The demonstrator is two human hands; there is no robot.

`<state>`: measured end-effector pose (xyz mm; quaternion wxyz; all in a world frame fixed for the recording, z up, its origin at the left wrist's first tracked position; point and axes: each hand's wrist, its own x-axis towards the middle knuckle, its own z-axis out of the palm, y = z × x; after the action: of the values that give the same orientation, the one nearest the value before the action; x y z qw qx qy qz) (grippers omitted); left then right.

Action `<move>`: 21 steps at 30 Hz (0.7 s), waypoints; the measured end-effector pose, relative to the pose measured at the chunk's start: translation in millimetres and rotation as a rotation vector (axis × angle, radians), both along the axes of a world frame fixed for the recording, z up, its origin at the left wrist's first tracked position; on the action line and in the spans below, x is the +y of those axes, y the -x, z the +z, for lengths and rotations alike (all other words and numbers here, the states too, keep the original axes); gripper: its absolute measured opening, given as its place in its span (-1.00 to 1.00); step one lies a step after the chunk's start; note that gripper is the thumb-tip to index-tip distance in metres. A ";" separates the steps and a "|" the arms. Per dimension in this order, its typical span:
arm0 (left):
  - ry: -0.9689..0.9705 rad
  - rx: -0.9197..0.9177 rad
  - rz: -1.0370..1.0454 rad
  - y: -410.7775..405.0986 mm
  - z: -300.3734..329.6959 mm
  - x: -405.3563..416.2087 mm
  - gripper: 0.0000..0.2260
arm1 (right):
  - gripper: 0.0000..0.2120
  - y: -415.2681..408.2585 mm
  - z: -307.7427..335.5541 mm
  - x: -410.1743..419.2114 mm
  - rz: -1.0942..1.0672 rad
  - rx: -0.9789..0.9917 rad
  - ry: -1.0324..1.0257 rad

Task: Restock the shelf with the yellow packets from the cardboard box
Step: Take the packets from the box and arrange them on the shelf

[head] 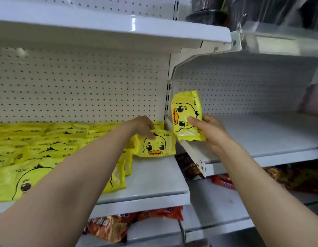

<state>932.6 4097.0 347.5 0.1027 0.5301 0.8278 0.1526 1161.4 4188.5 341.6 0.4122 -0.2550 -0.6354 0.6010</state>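
We're mid-placing: left hand (143, 126) sets a packet (154, 146) on the shelf (154, 179); right hand (208, 130) grips another packet (186, 115) at 3 o'clock. Next: seat it beside the row (38, 148).

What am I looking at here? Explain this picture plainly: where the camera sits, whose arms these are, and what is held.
There is no machine here. A person wears one wide-angle camera on the head, so you see their own two bare arms reaching forward. In front is a white shop shelf with a pegboard back. Rows of yellow duck-face packets already lie on its left part. The left hand rests its fingers on one duck packet standing at the end of the rows, setting it in place. The right hand holds a second duck packet, turned sideways, in its grip above the neighbouring shelf. Red and orange snack bags lie on the shelf below.
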 end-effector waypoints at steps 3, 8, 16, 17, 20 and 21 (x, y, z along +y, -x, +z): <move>0.082 0.004 -0.016 5.0 -1.6 12.0 -0.54 | -0.78 1.8 -1.0 13.8 0.031 -0.016 0.015; 0.078 0.028 0.003 19.7 -16.4 25.5 -0.51 | -0.69 8.6 1.6 29.9 0.057 -0.001 0.023; 0.065 0.114 -0.002 40.0 -31.4 30.0 -0.53 | -0.73 19.1 -1.5 32.7 0.110 0.013 0.050; 0.062 0.117 -0.009 40.4 -31.3 30.2 -0.53 | -0.73 20.0 -2.4 32.8 0.109 0.018 0.055; 0.115 0.153 -0.032 41.1 -31.6 29.1 -0.58 | -0.73 22.3 -4.4 32.7 0.115 0.024 0.080; 0.138 0.163 -0.036 41.5 -32.6 28.1 -0.60 | -0.73 22.7 -4.4 32.5 0.124 0.022 0.086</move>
<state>891.1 4125.1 314.9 0.0742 0.5471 0.8323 0.0496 1138.6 4221.0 337.2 0.3700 -0.2261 -0.6189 0.6550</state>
